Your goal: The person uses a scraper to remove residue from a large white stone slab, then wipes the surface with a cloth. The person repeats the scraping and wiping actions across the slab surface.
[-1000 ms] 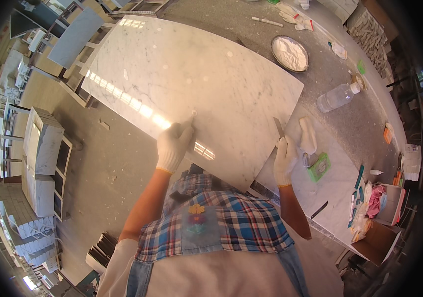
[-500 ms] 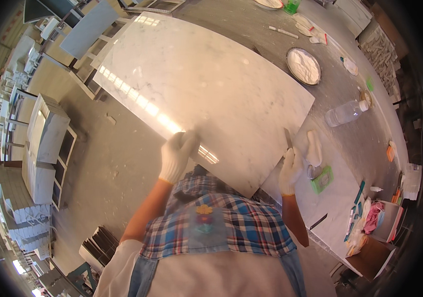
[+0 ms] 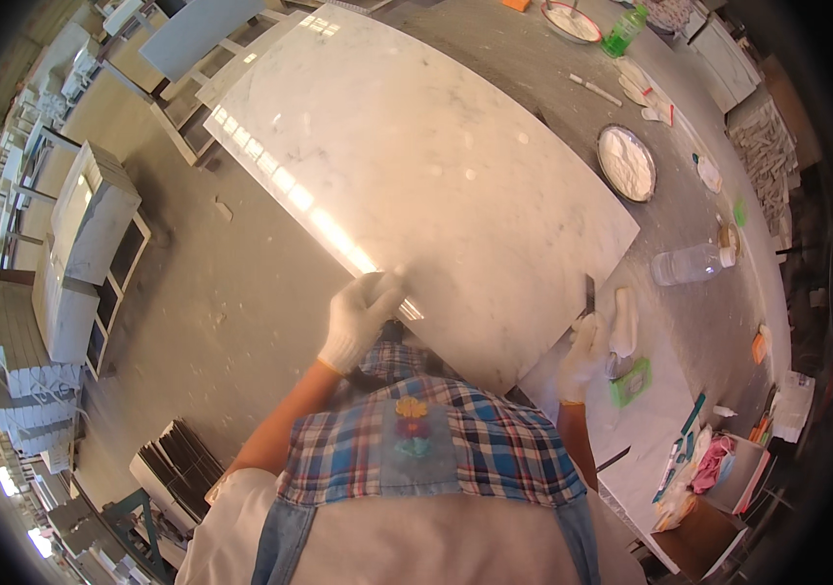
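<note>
Workshop floor (image 3: 231, 263), marble slab (image 3: 436, 166) between hands (image 3: 363, 317)

On the grey worktop (image 3: 529, 70), white powder (image 3: 626, 163) is held in a round dish (image 3: 639, 200). A clear bottle (image 3: 685, 266) with a white cap is positioned near the dish. A green bottle (image 3: 621, 35) is placed beside a red-rimmed dish (image 3: 580, 41). White gloves (image 3: 634, 80) are laid near a thin white rod (image 3: 595, 90). A pink cloth (image 3: 711, 465) is located near an open cardboard box (image 3: 696, 542). At left, pale tiles (image 3: 102, 207) are stacked above the floor (image 3: 246, 258).
</note>
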{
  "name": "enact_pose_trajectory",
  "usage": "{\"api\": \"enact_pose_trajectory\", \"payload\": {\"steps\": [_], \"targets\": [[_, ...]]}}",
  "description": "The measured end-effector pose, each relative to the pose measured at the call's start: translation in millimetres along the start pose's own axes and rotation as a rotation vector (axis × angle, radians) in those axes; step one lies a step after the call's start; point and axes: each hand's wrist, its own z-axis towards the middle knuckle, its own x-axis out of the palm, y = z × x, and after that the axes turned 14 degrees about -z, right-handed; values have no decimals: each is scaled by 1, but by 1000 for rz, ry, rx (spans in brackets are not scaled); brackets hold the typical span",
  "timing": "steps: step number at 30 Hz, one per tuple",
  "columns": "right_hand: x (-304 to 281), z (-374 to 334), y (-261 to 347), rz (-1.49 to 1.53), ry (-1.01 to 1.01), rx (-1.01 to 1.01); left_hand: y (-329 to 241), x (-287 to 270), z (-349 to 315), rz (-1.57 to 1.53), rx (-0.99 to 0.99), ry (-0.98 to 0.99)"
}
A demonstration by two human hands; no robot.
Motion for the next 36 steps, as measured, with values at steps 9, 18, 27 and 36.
{"api": "enact_pose_trajectory", "payload": {"steps": [9,18,27,36], "targets": [[-10,75,38,-58,81,73,0,-8,6,-13,-46,101],[8,166,25,164,175,144,9,-22,14,-22,-1,247],[14,192,26,14,192,-19,13,-28,15,11,-19,255],[16,238,13,110,147,252,12,-23,16,-120,-22,228]]}}
